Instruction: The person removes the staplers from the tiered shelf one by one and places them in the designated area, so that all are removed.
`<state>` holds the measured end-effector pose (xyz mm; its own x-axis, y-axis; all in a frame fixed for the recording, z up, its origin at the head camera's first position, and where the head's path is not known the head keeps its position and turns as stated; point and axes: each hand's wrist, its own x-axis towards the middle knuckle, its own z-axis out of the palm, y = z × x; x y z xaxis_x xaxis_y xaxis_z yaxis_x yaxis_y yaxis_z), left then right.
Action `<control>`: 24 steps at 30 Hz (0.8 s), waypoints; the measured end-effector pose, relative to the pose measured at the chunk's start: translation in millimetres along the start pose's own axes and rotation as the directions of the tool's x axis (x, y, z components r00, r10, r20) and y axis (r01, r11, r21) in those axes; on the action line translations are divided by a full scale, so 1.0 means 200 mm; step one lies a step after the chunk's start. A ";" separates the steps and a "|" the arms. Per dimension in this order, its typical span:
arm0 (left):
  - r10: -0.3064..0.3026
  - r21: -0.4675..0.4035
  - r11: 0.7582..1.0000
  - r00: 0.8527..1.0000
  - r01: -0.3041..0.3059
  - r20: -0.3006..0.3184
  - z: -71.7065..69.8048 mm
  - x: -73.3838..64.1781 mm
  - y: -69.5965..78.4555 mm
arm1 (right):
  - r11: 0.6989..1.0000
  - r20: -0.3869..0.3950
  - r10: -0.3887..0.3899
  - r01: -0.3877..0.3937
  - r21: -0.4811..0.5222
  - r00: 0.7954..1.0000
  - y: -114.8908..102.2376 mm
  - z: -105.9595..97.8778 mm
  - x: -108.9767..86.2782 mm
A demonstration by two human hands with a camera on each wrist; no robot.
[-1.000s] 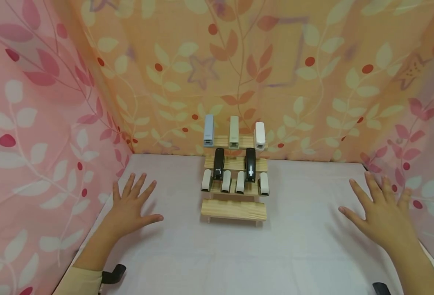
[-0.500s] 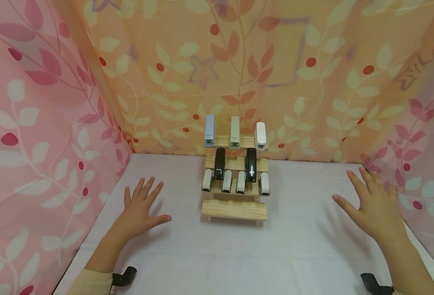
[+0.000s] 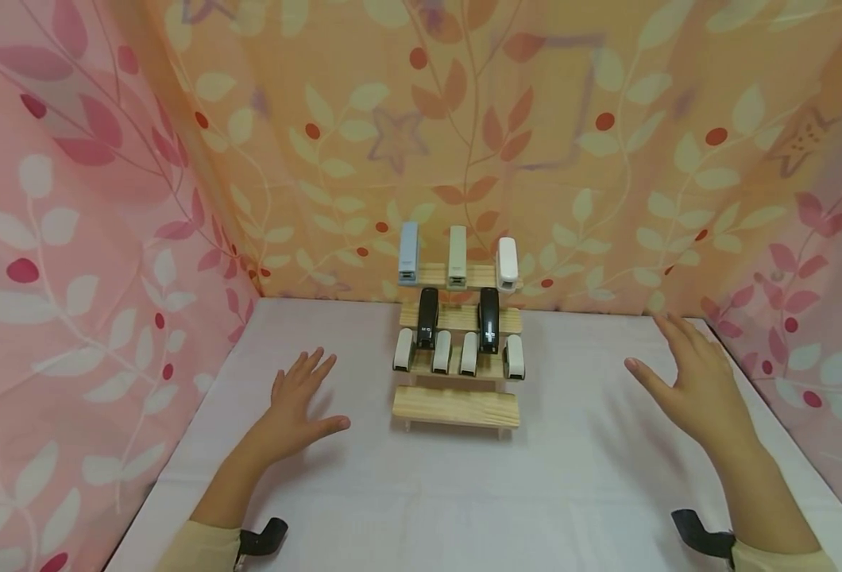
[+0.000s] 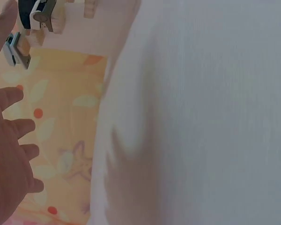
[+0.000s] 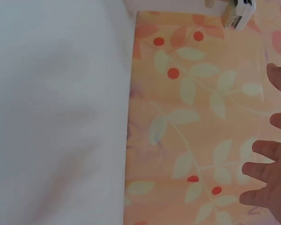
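Note:
In the head view my left hand (image 3: 294, 413) hovers over the white table left of a stepped wooden rack (image 3: 455, 405), its fingers stretched out and holding nothing. My right hand (image 3: 700, 393) is held out on the far right, thumb apart from the fingers, also with nothing in it. Staplers stand on the rack. Its top step bears a blue stapler (image 3: 409, 253), a pale green stapler (image 3: 457, 256) and a white stapler (image 3: 507, 262). Two black staplers (image 3: 428, 318) are below them, and several small white staplers (image 3: 442, 351) line the step under those. The lowest step is bare wood.
A white cloth covers the table (image 3: 464, 508). Behind the rack hangs an orange leaf-patterned curtain (image 3: 364, 175), with a pink curtain (image 3: 92, 318) on the left and another on the right. Black wrist mounts (image 3: 264, 538) stick out by both cuffs.
Both hands have moved inward toward the rack, the left one to the right and the right one to the left. The staplers stand as before.

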<state>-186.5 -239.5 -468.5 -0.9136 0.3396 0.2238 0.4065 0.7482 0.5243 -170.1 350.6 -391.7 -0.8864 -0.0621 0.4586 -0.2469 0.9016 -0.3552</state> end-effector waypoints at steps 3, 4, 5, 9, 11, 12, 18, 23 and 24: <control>0.016 -0.071 0.997 1.000 -0.015 0.007 0.02 0.01 0.02 | 0.999 -0.003 0.021 -0.021 0.038 1.000 -0.03 0.00 0.02; 0.018 -0.093 0.995 1.000 -0.017 0.012 0.03 0.01 0.02 | 0.998 -0.003 0.026 -0.025 0.049 1.000 -0.04 0.00 0.02; 0.017 -0.116 0.993 1.000 -0.015 0.016 0.03 0.01 0.03 | 0.998 -0.002 0.032 -0.031 0.058 0.999 -0.05 0.00 0.03; -0.028 -0.183 0.983 0.999 0.033 0.028 0.07 0.02 0.06 | 0.993 0.012 0.065 -0.066 0.096 0.998 -0.09 0.01 0.05; -0.058 -0.212 0.975 0.998 0.062 0.024 0.08 0.02 0.08 | 0.990 0.017 0.079 -0.080 0.117 0.997 -0.10 0.02 0.06; -0.071 -0.229 0.971 0.997 0.074 0.023 0.09 0.02 0.09 | 0.988 0.017 0.084 -0.085 0.127 0.996 -0.11 0.02 0.07; -0.124 -0.330 0.936 0.992 0.124 0.020 0.12 0.04 0.14 | 0.979 0.006 0.091 -0.091 0.182 0.996 -0.17 0.04 0.10; -0.171 -0.401 0.899 0.984 0.175 0.048 0.15 0.05 0.18 | 0.968 -0.008 0.090 -0.086 0.234 0.996 -0.22 0.06 0.14; -0.175 -0.412 0.893 0.983 0.181 0.052 0.16 0.06 0.19 | 0.966 -0.005 0.093 -0.089 0.242 0.996 -0.23 0.06 0.15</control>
<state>-181.2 -189.6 -472.8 -0.9688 0.2327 0.0851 0.1932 0.4946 0.8474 -189.8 301.6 -370.5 -0.9036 0.0241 0.4277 -0.2543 0.7731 -0.5810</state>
